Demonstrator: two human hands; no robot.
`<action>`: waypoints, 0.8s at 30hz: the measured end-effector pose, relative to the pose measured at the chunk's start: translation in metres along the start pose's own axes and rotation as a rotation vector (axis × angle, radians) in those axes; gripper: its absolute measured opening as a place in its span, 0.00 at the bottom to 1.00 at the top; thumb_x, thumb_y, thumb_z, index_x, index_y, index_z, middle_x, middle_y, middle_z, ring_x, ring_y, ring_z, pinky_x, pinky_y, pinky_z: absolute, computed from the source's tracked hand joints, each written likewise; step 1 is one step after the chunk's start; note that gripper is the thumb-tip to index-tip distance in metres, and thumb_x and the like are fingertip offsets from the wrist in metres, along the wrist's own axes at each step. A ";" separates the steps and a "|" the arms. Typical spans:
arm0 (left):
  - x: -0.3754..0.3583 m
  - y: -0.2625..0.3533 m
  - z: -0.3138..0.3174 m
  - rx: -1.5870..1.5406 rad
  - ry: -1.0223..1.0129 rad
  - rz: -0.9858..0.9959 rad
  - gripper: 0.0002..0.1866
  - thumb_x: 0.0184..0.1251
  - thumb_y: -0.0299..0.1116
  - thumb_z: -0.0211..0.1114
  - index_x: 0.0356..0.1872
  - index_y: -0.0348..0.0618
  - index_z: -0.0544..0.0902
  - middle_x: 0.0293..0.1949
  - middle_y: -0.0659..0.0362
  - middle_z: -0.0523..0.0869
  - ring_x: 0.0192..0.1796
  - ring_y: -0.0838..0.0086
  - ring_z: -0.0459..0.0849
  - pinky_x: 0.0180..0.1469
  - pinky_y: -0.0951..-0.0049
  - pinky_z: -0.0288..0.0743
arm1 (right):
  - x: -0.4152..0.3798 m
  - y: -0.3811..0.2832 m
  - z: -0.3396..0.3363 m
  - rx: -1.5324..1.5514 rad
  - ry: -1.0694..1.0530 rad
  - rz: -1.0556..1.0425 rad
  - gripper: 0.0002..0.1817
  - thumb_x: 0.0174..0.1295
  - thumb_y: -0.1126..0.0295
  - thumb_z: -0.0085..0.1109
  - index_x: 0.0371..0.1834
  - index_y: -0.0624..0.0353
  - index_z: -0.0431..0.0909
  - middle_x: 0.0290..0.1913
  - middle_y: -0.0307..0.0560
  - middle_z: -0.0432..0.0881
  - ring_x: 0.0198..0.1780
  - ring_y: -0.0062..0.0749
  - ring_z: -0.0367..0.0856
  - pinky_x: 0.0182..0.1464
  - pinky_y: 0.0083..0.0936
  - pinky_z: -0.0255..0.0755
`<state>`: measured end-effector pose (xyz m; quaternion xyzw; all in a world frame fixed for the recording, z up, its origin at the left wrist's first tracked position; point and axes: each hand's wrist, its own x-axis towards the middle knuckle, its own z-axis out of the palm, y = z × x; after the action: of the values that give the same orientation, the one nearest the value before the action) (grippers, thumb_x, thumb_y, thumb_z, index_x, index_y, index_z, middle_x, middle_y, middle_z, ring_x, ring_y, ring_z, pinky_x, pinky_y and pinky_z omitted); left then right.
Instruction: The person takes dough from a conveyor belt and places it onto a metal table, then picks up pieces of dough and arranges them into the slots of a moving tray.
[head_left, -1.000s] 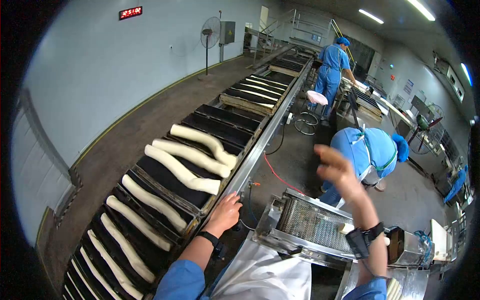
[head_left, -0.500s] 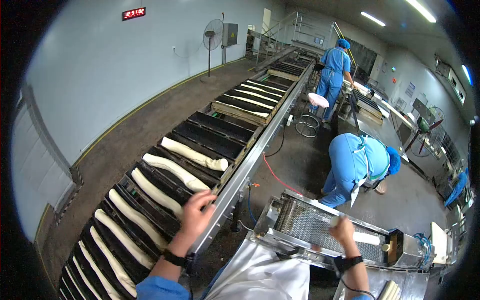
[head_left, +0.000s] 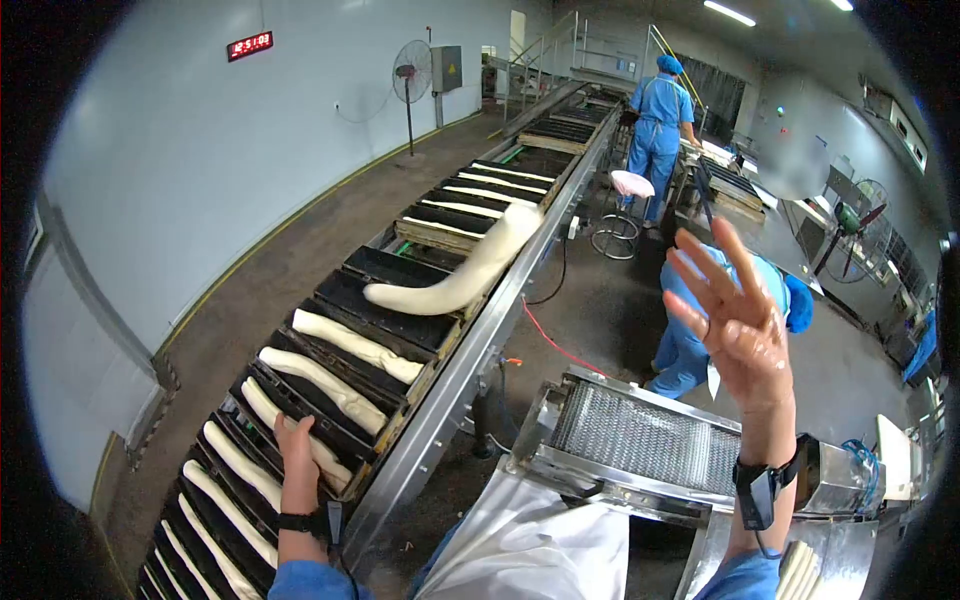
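My left hand (head_left: 295, 445) reaches down over a long dough strip (head_left: 262, 402) lying in a black baking tin, its fingers apart and touching the dough. My right hand (head_left: 740, 325) is raised at the right with fingers spread and nothing in it; the palm looks wet. A thick, curved dough piece (head_left: 465, 272) is in the air above the black tins (head_left: 385, 268), away from both hands. More dough strips (head_left: 325, 385) lie in neighbouring tins along the conveyor.
A metal mesh belt machine (head_left: 640, 435) stands in front of me, right of the conveyor's steel rail (head_left: 425, 470). Pale rolls (head_left: 797, 572) lie at the lower right. One co-worker (head_left: 690, 330) bends behind the machine; another (head_left: 660, 120) stands farther back near a stool (head_left: 632, 185).
My right hand has risen from the mesh belt, and its pale dough piece is gone from there. A dough piece is now airborne over the tins. My left hand has moved down-left onto a strip.
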<state>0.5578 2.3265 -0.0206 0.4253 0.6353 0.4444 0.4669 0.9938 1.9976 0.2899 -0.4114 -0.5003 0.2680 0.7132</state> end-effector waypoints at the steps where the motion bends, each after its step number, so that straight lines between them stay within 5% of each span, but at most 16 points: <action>1: 0.000 0.005 0.000 0.007 0.014 -0.021 0.45 0.62 0.32 0.70 0.79 0.42 0.55 0.80 0.46 0.48 0.81 0.52 0.50 0.76 0.50 0.57 | -0.009 0.010 -0.018 -0.045 0.028 0.044 0.56 0.52 0.64 0.76 0.82 0.57 0.50 0.79 0.63 0.57 0.81 0.51 0.55 0.75 0.47 0.61; 4: -0.008 0.026 0.020 0.196 0.092 0.035 0.43 0.62 0.32 0.70 0.78 0.42 0.59 0.80 0.46 0.51 0.81 0.53 0.51 0.76 0.51 0.56 | -0.063 0.051 -0.099 -0.372 0.255 0.223 0.53 0.53 0.65 0.76 0.82 0.54 0.53 0.80 0.56 0.57 0.81 0.49 0.55 0.75 0.48 0.59; 6: -0.028 0.054 0.050 0.265 0.038 0.277 0.42 0.63 0.32 0.69 0.78 0.43 0.60 0.81 0.47 0.49 0.81 0.54 0.52 0.77 0.51 0.54 | -0.133 0.082 -0.175 -0.750 0.416 0.388 0.50 0.54 0.73 0.71 0.81 0.55 0.55 0.80 0.54 0.59 0.81 0.46 0.55 0.76 0.51 0.56; 9: -0.043 0.092 0.105 0.062 -0.140 0.233 0.38 0.66 0.32 0.66 0.77 0.46 0.62 0.79 0.47 0.57 0.80 0.54 0.55 0.77 0.55 0.53 | -0.308 0.103 -0.291 -1.611 0.555 0.544 0.44 0.53 0.75 0.68 0.76 0.61 0.60 0.74 0.63 0.65 0.76 0.57 0.60 0.76 0.48 0.56; 10: -0.027 0.091 0.119 0.026 -0.187 0.223 0.38 0.66 0.31 0.66 0.77 0.46 0.62 0.78 0.47 0.60 0.79 0.55 0.57 0.77 0.55 0.54 | -0.360 0.095 -0.300 -1.790 0.660 0.635 0.43 0.54 0.73 0.67 0.75 0.64 0.61 0.72 0.66 0.66 0.74 0.61 0.61 0.76 0.50 0.55; 12: -0.001 0.083 0.141 -0.074 -0.236 0.192 0.41 0.63 0.28 0.67 0.78 0.40 0.59 0.75 0.46 0.63 0.76 0.56 0.62 0.75 0.57 0.57 | -0.423 0.047 -0.261 -1.919 0.956 1.275 0.38 0.58 0.69 0.63 0.74 0.64 0.62 0.72 0.68 0.66 0.76 0.62 0.59 0.76 0.50 0.54; 14: 0.058 0.051 0.153 -0.010 -0.165 0.236 0.41 0.64 0.29 0.68 0.78 0.38 0.59 0.76 0.44 0.60 0.75 0.55 0.63 0.73 0.56 0.61 | -0.545 0.036 -0.252 -1.887 1.286 1.414 0.30 0.65 0.69 0.55 0.71 0.67 0.65 0.71 0.72 0.66 0.76 0.63 0.57 0.76 0.52 0.56; 16: 0.058 0.057 0.156 0.147 0.004 0.219 0.45 0.66 0.30 0.68 0.80 0.39 0.52 0.77 0.42 0.56 0.75 0.52 0.64 0.72 0.53 0.63 | -0.645 0.019 -0.226 -2.058 0.913 1.170 0.30 0.68 0.63 0.53 0.70 0.69 0.65 0.71 0.69 0.66 0.77 0.67 0.54 0.77 0.51 0.55; 18: 0.071 0.045 0.141 -0.150 -0.196 -0.071 0.50 0.68 0.33 0.67 0.82 0.41 0.42 0.78 0.41 0.53 0.75 0.48 0.63 0.72 0.49 0.65 | -0.673 0.010 -0.197 -2.252 0.771 0.977 0.23 0.70 0.77 0.42 0.67 0.74 0.67 0.71 0.73 0.65 0.76 0.66 0.58 0.73 0.57 0.60; 19: 0.063 0.046 0.135 -0.065 -0.114 -0.126 0.54 0.68 0.34 0.67 0.82 0.45 0.34 0.77 0.41 0.55 0.74 0.47 0.64 0.71 0.48 0.67 | -0.621 0.007 -0.167 -2.435 0.961 0.834 0.23 0.68 0.74 0.45 0.64 0.75 0.68 0.58 0.74 0.75 0.60 0.66 0.77 0.60 0.54 0.74; 20: 0.072 0.036 0.128 -0.099 -0.130 -0.136 0.54 0.69 0.35 0.66 0.82 0.47 0.33 0.77 0.41 0.55 0.72 0.47 0.67 0.69 0.49 0.71 | -0.587 -0.008 -0.143 -2.435 0.956 0.832 0.23 0.68 0.74 0.45 0.64 0.75 0.68 0.58 0.74 0.75 0.60 0.66 0.77 0.60 0.54 0.74; 22: 0.030 0.057 0.123 -0.050 -0.076 -0.119 0.49 0.68 0.34 0.66 0.81 0.43 0.42 0.73 0.42 0.63 0.68 0.49 0.72 0.65 0.49 0.74 | -0.545 -0.037 -0.119 -2.520 0.922 1.419 0.32 0.69 0.52 0.55 0.65 0.69 0.69 0.50 0.62 0.83 0.46 0.49 0.86 0.50 0.37 0.81; 23: 0.043 0.040 0.116 -0.152 -0.207 -0.143 0.45 0.68 0.34 0.66 0.79 0.42 0.47 0.69 0.43 0.67 0.65 0.51 0.74 0.63 0.49 0.75 | -0.541 -0.047 -0.131 -2.148 1.033 1.647 0.28 0.70 0.51 0.53 0.59 0.66 0.74 0.47 0.58 0.84 0.47 0.51 0.86 0.48 0.41 0.82; 24: 0.056 0.026 0.101 -0.259 -0.327 -0.159 0.41 0.67 0.33 0.66 0.77 0.40 0.53 0.66 0.44 0.70 0.62 0.52 0.77 0.61 0.50 0.77 | -0.579 -0.042 -0.164 -2.283 0.913 1.736 0.28 0.69 0.48 0.52 0.52 0.66 0.78 0.45 0.56 0.84 0.46 0.51 0.86 0.45 0.43 0.82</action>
<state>0.6482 2.4031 -0.0251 0.3769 0.5204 0.4091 0.6479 0.9395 1.4644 0.0140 -0.9359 0.2167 -0.0752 -0.2673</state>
